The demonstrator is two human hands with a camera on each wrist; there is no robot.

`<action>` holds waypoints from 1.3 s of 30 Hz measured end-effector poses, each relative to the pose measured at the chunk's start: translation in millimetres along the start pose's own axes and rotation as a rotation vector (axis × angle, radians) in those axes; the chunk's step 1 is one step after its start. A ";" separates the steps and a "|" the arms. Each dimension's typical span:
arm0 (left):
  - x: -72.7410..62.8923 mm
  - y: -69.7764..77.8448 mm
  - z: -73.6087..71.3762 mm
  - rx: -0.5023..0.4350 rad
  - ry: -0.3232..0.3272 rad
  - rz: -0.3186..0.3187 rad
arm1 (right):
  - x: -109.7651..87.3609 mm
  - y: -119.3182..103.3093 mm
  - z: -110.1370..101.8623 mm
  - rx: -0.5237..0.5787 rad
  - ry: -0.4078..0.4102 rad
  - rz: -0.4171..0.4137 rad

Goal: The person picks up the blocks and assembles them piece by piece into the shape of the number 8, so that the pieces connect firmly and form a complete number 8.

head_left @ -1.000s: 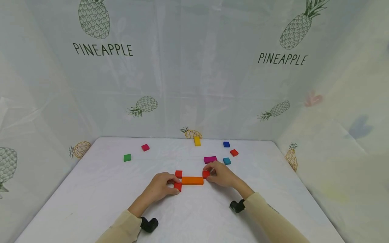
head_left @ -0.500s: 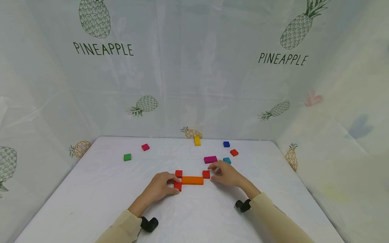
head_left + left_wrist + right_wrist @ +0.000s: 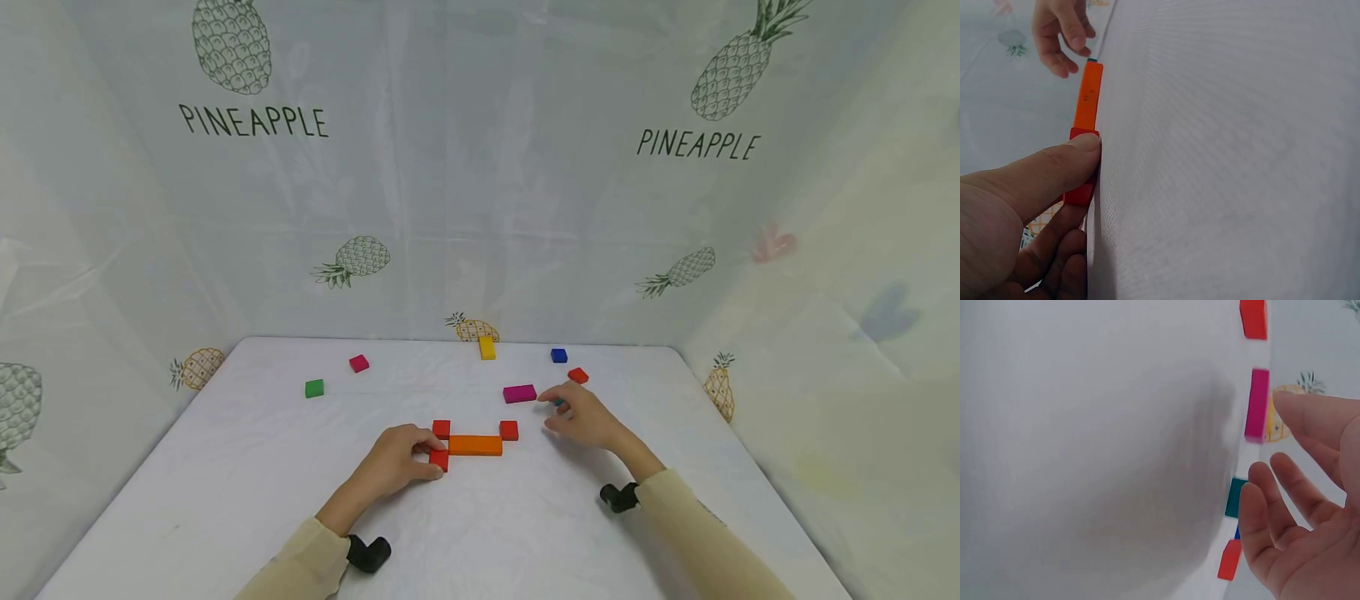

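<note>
Magenta is the oblong block point(image 3: 520, 394) that we see just left of the fingertips of the right hand point(image 3: 587, 418), its long axis running roughly left to right, one end towards them; that hand is clearly nearer to it than the left hand point(image 3: 393, 458). We find the right fingers apart, holding nothing, with a teal block point(image 3: 1236, 497) partly hidden by them. The left fingers pinch a red block point(image 3: 438, 462), and just right of them we see the orange block point(image 3: 476, 446), also lengthwise left to right.
</note>
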State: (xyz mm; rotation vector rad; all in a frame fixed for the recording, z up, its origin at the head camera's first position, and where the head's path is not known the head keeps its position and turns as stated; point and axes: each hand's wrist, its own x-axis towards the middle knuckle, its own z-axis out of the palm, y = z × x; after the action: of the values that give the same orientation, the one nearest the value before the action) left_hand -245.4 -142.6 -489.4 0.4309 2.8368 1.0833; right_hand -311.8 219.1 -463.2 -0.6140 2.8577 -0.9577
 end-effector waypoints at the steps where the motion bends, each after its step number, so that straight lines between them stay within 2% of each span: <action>1: -0.1 0.0 -0.1 0.000 0.000 0.000 | 0.7 1.6 -1.8 -0.003 0.008 0.003; 17: -1.9 0.6 -1.0 -0.001 0.003 0.008 | 18.5 22.8 -14.9 -0.045 0.062 0.037; 26: -0.3 -0.3 -0.2 0.005 -0.002 0.005 | 24.9 29.2 -15.9 -0.061 0.029 0.079; 39: -1.3 1.0 -1.5 0.006 0.000 0.008 | 24.9 34.7 -16.2 -0.079 0.005 0.049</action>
State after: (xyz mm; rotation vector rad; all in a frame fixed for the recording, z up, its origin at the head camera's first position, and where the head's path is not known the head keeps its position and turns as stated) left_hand -244.1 -143.2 -487.7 0.4426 2.8412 1.0762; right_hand -349.8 243.7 -469.1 -0.5464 2.9120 -0.8448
